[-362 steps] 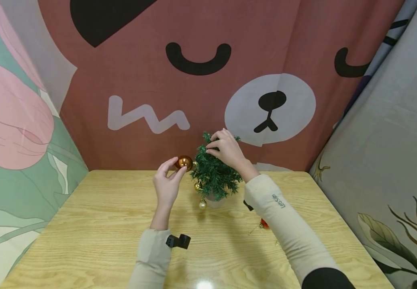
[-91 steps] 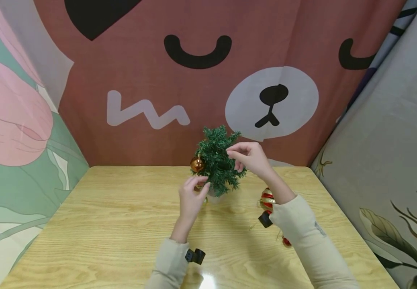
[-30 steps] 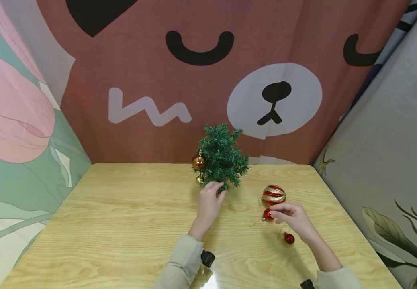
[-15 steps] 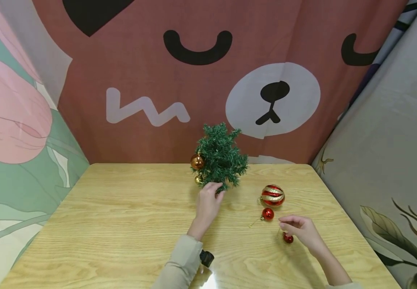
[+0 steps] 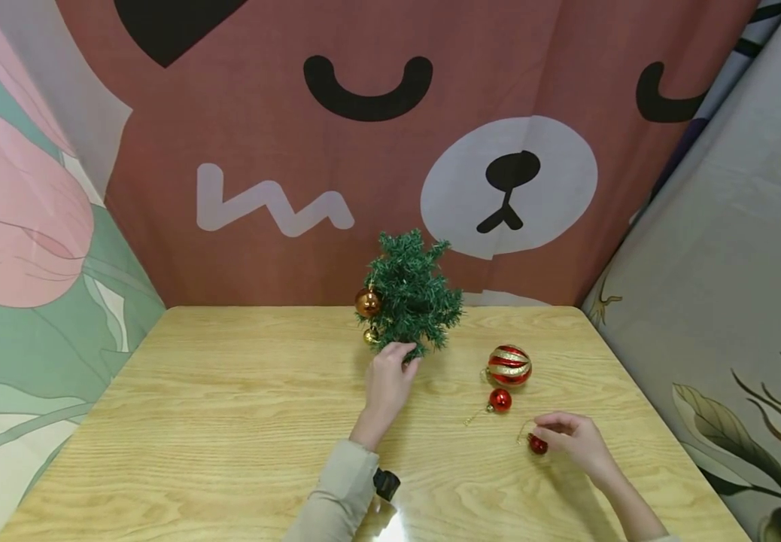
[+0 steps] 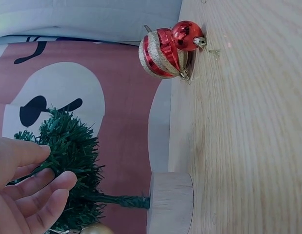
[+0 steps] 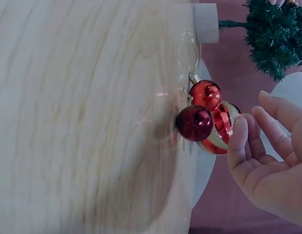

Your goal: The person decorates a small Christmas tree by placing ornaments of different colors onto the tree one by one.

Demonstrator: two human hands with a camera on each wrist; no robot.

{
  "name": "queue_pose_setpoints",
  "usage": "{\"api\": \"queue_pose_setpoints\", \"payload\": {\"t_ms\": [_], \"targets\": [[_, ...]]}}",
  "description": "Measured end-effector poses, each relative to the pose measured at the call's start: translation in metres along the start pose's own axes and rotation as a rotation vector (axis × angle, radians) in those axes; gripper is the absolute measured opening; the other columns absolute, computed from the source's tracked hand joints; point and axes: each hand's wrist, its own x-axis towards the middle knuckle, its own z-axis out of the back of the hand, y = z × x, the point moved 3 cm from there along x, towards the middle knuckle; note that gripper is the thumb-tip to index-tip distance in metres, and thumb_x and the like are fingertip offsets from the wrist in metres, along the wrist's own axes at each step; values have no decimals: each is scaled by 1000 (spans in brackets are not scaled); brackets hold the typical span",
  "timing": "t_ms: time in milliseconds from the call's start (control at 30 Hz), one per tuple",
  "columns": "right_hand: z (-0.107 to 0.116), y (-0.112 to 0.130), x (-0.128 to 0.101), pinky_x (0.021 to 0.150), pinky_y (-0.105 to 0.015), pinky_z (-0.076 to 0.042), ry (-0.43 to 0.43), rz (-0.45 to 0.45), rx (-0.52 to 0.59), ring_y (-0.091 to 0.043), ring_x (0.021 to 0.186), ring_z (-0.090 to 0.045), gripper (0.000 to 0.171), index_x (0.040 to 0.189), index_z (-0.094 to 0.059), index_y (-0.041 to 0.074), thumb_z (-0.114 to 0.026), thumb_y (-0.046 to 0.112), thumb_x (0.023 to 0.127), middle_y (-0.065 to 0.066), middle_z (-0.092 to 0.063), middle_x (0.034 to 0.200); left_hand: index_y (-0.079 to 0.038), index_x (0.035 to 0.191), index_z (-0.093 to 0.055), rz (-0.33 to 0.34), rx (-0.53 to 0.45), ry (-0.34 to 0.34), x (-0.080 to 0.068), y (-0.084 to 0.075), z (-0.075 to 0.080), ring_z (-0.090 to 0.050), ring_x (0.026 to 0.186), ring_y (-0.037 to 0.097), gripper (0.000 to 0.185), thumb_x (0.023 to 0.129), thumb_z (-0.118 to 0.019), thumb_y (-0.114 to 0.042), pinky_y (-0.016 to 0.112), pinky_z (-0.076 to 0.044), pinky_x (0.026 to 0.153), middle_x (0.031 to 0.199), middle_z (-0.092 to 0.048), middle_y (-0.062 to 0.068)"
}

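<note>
A small green tree (image 5: 411, 297) on a round wooden base (image 6: 170, 202) stands at the table's far middle. A copper ball (image 5: 367, 302) and a small gold ball (image 5: 371, 336) hang on its left side. My left hand (image 5: 390, 376) reaches its lowest branches and pinches a branch (image 6: 48, 168) between thumb and fingers. A red and gold striped ball (image 5: 509, 365) and a small red ball (image 5: 499, 400) lie to the right. My right hand (image 5: 576, 440) hovers with relaxed fingers beside a second small red ball (image 5: 537, 444); its fingertips (image 7: 238, 126) are just short of it.
The wooden table (image 5: 194, 414) is walled by hanging cloths: a bear-face sheet behind, a flowered one on the left, a grey one on the right. Thin gold hanging loops (image 5: 475, 416) trail from the red balls.
My right hand left the tree, dropped to the middle red ball, then drew back to the nearer small red ball. The left hand stays at the tree's lower branches.
</note>
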Motion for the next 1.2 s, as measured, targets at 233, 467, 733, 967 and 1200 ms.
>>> {"api": "queue_pose_setpoints", "payload": {"t_ms": [233,467,733,967,1200], "targets": [[6,-6,-1,57,-27,-50,2,-67,-80,-8,71,-57,31,101,-58,-15,-67,5,79,-18,-63,89,0,93,-68,-5,6,-10,1,1,0,-60,56,13,20,75,-71,-10,15,-44,47,88,-65,12],[8,-9,-2,57,-28,-50,62,-81,-136,-17,74,-57,38,103,-55,-17,-69,7,77,-16,-62,88,-1,93,-69,-4,16,-12,-1,3,0,-60,56,12,20,75,-71,-10,14,-44,46,87,-65,11],[6,-20,2,56,-28,-50,124,-90,-130,-17,72,-58,43,102,-54,-19,-72,6,73,-14,-61,83,0,93,-68,-16,1,-10,1,2,1,-60,56,13,20,75,-71,-9,14,-44,46,88,-65,12],[2,-21,7,58,-24,-49,102,-74,-168,-18,72,-57,41,99,-56,-16,-75,5,69,-12,-61,83,-2,92,-69,-7,28,-7,3,2,0,-61,56,12,20,74,-72,-10,13,-42,44,87,-65,11],[-2,-23,8,58,-23,-47,112,-68,-198,-19,72,-56,36,93,-60,-12,-77,8,67,-10,-62,82,0,92,-68,0,10,1,1,2,0,-61,56,13,20,75,-72,-9,14,-43,45,87,-65,13]]}}
